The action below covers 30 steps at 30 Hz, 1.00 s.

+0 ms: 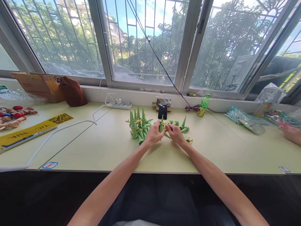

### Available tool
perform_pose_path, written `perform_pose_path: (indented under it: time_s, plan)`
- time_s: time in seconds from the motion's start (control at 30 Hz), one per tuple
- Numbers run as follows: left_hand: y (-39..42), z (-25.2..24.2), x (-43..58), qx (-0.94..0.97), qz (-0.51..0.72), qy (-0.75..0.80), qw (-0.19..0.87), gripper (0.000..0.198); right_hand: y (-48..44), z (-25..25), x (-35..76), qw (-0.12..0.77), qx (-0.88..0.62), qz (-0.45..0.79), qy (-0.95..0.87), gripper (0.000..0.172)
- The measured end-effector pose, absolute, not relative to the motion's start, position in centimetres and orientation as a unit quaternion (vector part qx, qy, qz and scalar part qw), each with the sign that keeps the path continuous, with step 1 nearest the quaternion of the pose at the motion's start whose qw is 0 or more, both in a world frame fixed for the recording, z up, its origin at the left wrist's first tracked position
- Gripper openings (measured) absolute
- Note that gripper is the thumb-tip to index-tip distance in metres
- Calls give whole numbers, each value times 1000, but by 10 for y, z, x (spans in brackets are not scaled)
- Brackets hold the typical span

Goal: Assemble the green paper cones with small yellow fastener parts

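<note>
My left hand (154,133) is closed around a green pointed cone piece (162,126), which stands upright between the fingers. From the right, my right hand (175,133) pinches at the side of that cone, where a bit of yellow shows; the fingertips cover most of it. Left of my hands, several green cones (134,127) with small yellow side parts stand upright. More green cones (140,135) lie on their sides between these and my left hand. Beyond my right hand is another loose group of green pieces (185,128), with small yellow pieces (190,141) near my wrist.
Behind the cones lie a black phone (162,112) and a small box (164,102). A green-capped bottle (203,106) and a power strip (119,105) stand near the window. A white cable (58,128) crosses the left side. Another person's hand (290,131) is by plastic bags (251,121).
</note>
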<state>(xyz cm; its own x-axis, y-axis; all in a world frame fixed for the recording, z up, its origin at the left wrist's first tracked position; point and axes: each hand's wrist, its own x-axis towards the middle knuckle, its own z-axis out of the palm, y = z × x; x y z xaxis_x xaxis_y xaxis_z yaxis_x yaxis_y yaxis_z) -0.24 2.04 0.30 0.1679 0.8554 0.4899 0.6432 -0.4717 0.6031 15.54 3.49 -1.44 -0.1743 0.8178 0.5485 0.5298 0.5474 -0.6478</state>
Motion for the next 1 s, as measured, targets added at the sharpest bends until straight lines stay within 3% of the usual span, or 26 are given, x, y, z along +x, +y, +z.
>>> perform_pose_path:
  time_s: [0.63,1.0]
  plan:
    - [20,4,-2,755,410,491,142,46,36,-15,155,445,-467,145,-750,48]
    - [13,8,-1,778,422,456,94,42,33,-10,153,454,-461,165,-744,50]
